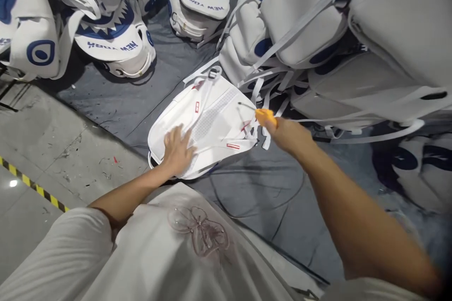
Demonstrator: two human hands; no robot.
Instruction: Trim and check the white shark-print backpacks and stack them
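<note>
A white backpack (pixel 212 117) lies back-side up on a dark grey cloth (pixel 148 89), its mesh panel and straps facing me. My left hand (pixel 178 150) rests flat on its near lower corner, fingers spread. My right hand (pixel 287 134) is stretched out at the bag's right edge and grips a small orange-handled tool (pixel 265 115) whose thin metal tip points left over the straps. White webbing straps (pixel 263 99) trail from the bag near that hand.
Piles of white and blue backpacks printed "NEW YORK" lie at the top left (pixel 109 33) and top right (pixel 335 23). Bare concrete floor with a yellow-black hazard stripe (pixel 33 186) runs at the left. More bags lie at the right (pixel 409 160).
</note>
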